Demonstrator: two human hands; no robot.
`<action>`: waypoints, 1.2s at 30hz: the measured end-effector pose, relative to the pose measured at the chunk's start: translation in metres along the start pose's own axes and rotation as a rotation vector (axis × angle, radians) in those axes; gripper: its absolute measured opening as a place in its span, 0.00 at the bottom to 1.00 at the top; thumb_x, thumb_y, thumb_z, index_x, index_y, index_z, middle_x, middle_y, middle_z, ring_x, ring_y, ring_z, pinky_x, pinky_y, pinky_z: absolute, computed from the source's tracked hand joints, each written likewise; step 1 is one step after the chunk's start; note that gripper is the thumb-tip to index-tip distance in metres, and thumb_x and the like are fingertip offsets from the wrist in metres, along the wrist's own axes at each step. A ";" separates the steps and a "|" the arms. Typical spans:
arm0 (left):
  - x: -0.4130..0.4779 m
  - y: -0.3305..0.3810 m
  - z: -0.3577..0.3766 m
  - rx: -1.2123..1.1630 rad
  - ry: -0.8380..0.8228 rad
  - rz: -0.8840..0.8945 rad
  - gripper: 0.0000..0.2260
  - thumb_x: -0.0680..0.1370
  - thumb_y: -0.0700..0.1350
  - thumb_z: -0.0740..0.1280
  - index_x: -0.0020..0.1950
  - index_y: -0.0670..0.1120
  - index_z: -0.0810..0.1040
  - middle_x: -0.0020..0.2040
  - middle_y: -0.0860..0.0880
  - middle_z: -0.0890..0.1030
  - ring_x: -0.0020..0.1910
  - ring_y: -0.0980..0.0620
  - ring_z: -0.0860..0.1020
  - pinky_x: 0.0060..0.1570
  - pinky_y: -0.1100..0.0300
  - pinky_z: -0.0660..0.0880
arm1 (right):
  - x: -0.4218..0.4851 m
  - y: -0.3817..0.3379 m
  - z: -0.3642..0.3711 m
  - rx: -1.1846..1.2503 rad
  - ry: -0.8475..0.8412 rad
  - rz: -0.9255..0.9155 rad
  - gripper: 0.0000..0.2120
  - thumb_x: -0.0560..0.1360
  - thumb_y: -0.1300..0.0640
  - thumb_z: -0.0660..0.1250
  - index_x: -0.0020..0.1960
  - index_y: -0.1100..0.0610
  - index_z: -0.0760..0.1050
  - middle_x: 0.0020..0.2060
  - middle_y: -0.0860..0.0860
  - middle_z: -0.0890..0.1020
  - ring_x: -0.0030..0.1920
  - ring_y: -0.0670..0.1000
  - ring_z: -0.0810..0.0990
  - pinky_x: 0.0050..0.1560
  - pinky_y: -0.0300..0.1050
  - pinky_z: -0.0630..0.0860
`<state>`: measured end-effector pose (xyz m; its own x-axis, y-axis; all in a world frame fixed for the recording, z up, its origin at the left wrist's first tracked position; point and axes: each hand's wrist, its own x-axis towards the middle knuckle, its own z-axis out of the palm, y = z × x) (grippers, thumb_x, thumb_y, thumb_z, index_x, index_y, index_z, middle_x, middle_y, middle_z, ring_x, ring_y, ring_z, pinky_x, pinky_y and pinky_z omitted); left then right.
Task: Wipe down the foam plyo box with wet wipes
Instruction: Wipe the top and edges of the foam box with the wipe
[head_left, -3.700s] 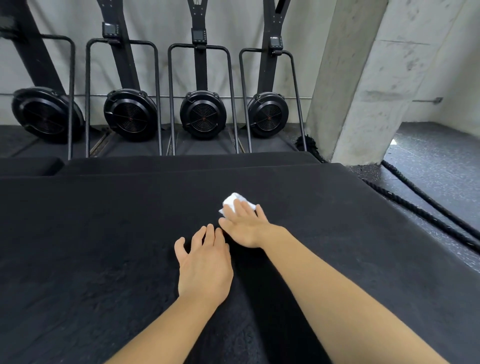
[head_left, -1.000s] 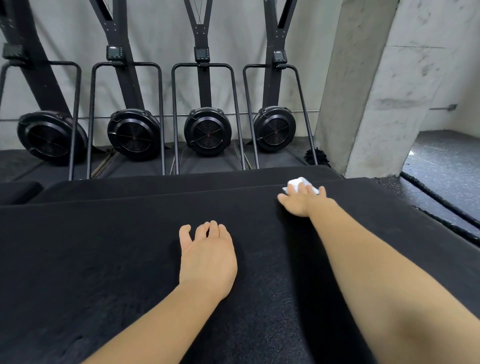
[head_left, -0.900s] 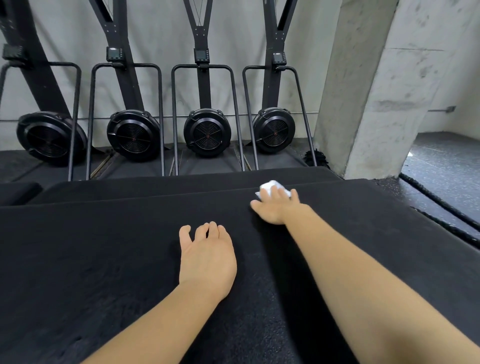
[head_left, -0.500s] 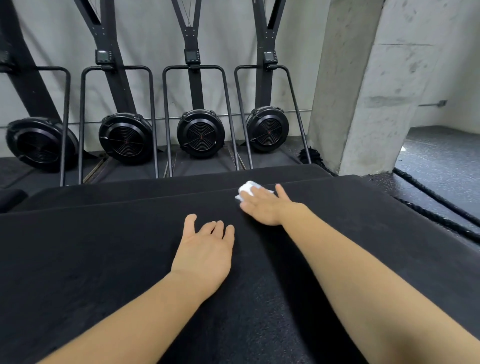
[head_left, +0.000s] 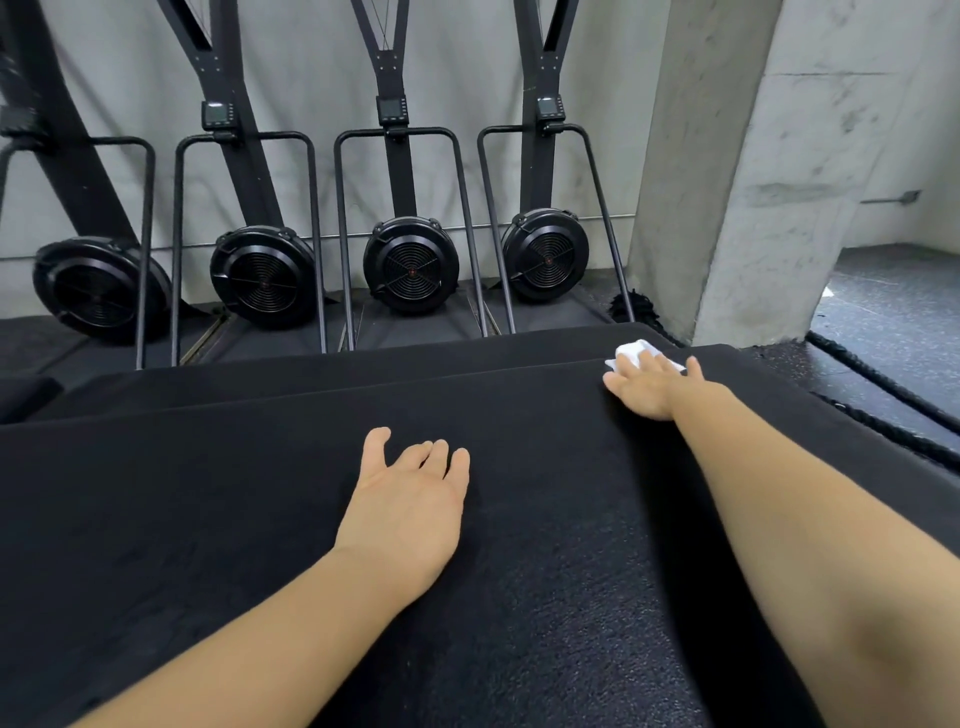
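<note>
The black foam plyo box (head_left: 208, 493) fills the lower half of the head view, its top facing me. My right hand (head_left: 649, 387) lies flat, fingers straight, pressing a white wet wipe (head_left: 636, 351) onto the box top near its far right edge. Most of the wipe is hidden under the fingers. My left hand (head_left: 410, 499) rests flat on the middle of the box top, fingers relaxed, holding nothing.
A second black foam pad (head_left: 311, 366) lies just behind the box. Several black ski machines with fan wheels (head_left: 410, 265) stand along the back wall. A concrete pillar (head_left: 727, 182) rises at the right. Thick ropes (head_left: 883, 384) lie on the rubber floor to the right.
My right hand has slid the wipe to the right along the far edge, after sweeping left half a second ago. My left hand stays flat in the middle of the box.
</note>
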<state>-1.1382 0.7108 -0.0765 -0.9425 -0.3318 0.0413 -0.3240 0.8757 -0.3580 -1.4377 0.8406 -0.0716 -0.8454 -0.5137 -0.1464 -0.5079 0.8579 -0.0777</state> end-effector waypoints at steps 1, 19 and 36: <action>0.000 0.001 -0.001 0.003 0.001 0.000 0.29 0.78 0.39 0.50 0.79 0.45 0.45 0.78 0.45 0.55 0.77 0.48 0.53 0.70 0.39 0.36 | -0.004 -0.003 0.000 0.005 0.002 0.000 0.27 0.81 0.41 0.43 0.79 0.46 0.49 0.80 0.51 0.49 0.79 0.53 0.46 0.74 0.61 0.36; -0.001 0.004 -0.007 0.033 0.000 -0.019 0.28 0.79 0.39 0.52 0.79 0.43 0.47 0.76 0.45 0.60 0.74 0.47 0.59 0.71 0.39 0.37 | -0.075 -0.041 0.011 -0.013 -0.070 -0.415 0.22 0.81 0.43 0.43 0.75 0.40 0.51 0.78 0.46 0.50 0.79 0.51 0.46 0.75 0.59 0.33; 0.000 0.004 -0.004 0.051 -0.013 -0.003 0.27 0.79 0.39 0.50 0.78 0.42 0.48 0.74 0.45 0.61 0.74 0.47 0.59 0.70 0.39 0.37 | -0.050 0.008 0.009 -0.020 -0.030 -0.081 0.25 0.80 0.40 0.43 0.76 0.44 0.53 0.78 0.51 0.50 0.78 0.53 0.46 0.74 0.60 0.37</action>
<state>-1.1396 0.7161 -0.0743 -0.9402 -0.3394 0.0303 -0.3220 0.8558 -0.4049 -1.3980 0.8727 -0.0735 -0.7962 -0.5807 -0.1698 -0.5778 0.8130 -0.0712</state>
